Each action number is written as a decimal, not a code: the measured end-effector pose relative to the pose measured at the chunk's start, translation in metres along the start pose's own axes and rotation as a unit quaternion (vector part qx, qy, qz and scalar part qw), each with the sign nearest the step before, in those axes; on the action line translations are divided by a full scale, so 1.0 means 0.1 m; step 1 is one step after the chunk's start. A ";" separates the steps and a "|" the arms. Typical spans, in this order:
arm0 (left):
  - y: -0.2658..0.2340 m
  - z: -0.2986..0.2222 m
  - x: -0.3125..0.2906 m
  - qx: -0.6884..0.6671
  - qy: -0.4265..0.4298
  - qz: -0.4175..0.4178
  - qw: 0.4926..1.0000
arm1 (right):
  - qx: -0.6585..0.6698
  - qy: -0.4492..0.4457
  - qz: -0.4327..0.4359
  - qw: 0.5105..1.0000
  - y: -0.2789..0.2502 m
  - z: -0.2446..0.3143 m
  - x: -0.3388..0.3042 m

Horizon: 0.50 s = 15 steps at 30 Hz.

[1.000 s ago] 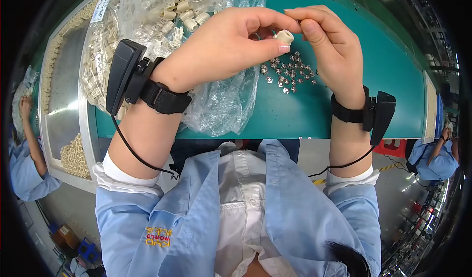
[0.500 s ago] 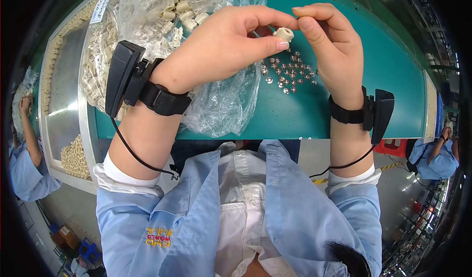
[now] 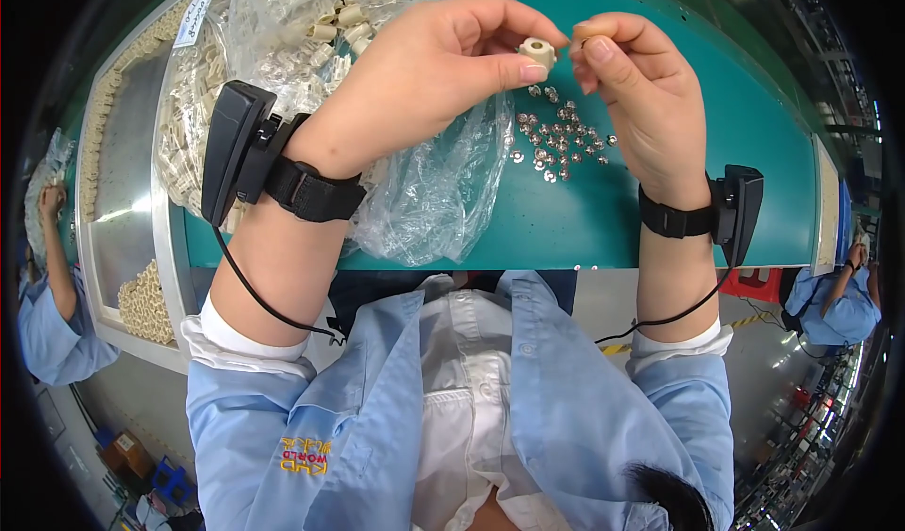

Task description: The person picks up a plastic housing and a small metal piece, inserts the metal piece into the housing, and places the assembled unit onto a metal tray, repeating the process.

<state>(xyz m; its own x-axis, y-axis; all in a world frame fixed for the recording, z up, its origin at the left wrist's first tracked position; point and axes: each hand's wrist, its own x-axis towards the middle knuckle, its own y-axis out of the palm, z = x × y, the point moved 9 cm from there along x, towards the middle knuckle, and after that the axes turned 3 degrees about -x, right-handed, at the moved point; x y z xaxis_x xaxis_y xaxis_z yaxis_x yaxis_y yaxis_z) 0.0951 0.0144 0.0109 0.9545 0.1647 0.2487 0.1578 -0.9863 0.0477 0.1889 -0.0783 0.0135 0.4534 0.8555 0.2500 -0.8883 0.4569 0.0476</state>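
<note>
Fitting [image 3: 536, 54] x1 | L fingers [image 3: 507, 72] clamped on it | R fingers [image 3: 605, 54] tog. | metal pcs [image 3: 563, 143] ~30

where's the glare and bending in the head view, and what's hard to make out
Head view: a bright streak of glare on the tray, glints on the plastic bag and small metal parts; head view: the green table bows at its far edge, black rim around the picture; head view: the dark speck in the right hand is too small to identify.
</note>
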 end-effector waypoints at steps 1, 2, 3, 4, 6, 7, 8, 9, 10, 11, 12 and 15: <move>-0.01 0.03 0.02 -0.018 0.003 0.002 1.000 | 0.023 0.003 0.017 1.000 0.04 0.01 -0.01; -0.06 0.09 0.06 -0.016 0.003 0.001 1.000 | 0.025 0.002 0.018 1.000 0.08 0.02 -0.01; -0.03 0.00 0.10 -0.033 0.103 0.059 0.992 | 0.003 0.008 0.009 1.000 0.11 0.02 -0.02; 0.00 -0.09 0.08 -0.048 0.201 0.116 0.971 | -0.019 0.015 -0.001 1.000 0.14 0.02 -0.03; 0.08 -0.24 0.02 -0.067 0.296 0.177 0.936 | -0.043 0.021 -0.016 0.999 0.13 0.01 -0.04; 0.07 -0.23 0.03 -0.080 0.292 0.174 0.937 | -0.049 0.020 -0.016 0.998 0.13 0.01 -0.04; 0.06 -0.23 0.04 -0.093 0.289 0.171 0.937 | -0.055 0.018 -0.015 0.998 0.13 0.01 -0.04; 0.04 -0.23 0.04 -0.105 0.285 0.167 0.938 | -0.061 0.016 -0.013 0.998 0.14 0.01 -0.04; 0.10 -0.31 0.01 -0.107 0.285 0.170 0.937 | -0.061 0.017 -0.017 0.998 0.11 0.00 -0.04; 0.05 -0.18 0.08 -0.148 0.155 0.098 0.972 | -0.059 0.016 -0.024 0.998 0.07 -0.01 -0.04; 0.01 -0.07 0.06 -0.184 0.023 0.023 0.982 | -0.057 0.014 -0.029 0.998 0.05 -0.01 -0.04; -0.01 -0.03 0.15 -0.180 0.026 0.030 0.983 | -0.055 0.025 -0.033 0.998 0.04 -0.01 -0.04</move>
<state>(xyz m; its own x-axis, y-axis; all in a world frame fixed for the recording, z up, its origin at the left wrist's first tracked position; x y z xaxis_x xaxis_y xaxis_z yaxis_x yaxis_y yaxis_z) 0.1086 0.0176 0.0173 0.9434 0.1159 0.3106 -0.0072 -0.9295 0.3686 0.1832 -0.0794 0.0113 0.5169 0.8321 0.2012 -0.8437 0.5350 -0.0450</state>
